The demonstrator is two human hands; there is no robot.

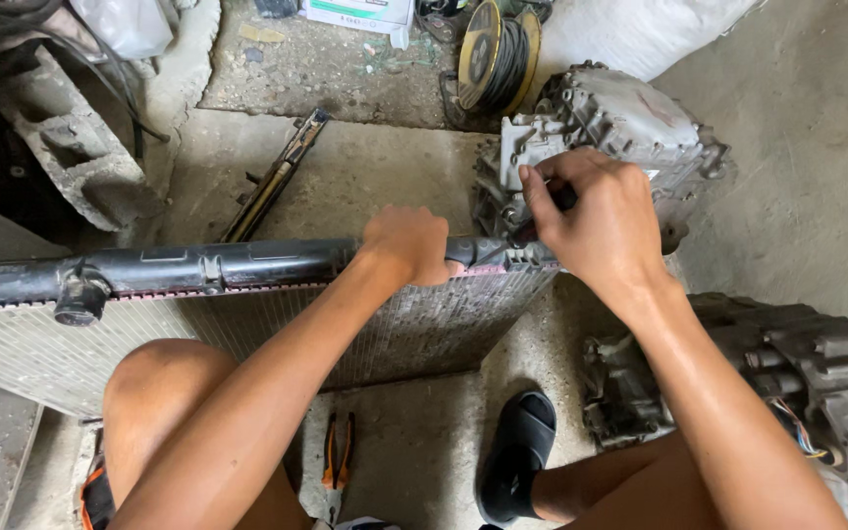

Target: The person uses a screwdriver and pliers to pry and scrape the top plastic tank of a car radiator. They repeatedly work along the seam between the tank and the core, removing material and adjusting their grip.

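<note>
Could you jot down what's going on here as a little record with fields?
Setting: concrete floor
Main thing: radiator stood on edge, black top tank
Left hand: grips the top tank
Right hand: works at the tank's end; any tool is hidden
Nearby: grey metal casing, orange-handled pliers, cable reel

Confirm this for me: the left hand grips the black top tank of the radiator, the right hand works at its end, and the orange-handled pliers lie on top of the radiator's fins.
One detail is wrong. The left hand does grip the black top tank and the right hand works at its end, but the head view shows the orange-handled pliers lying on the concrete floor, below the radiator, not on its fins.
</note>
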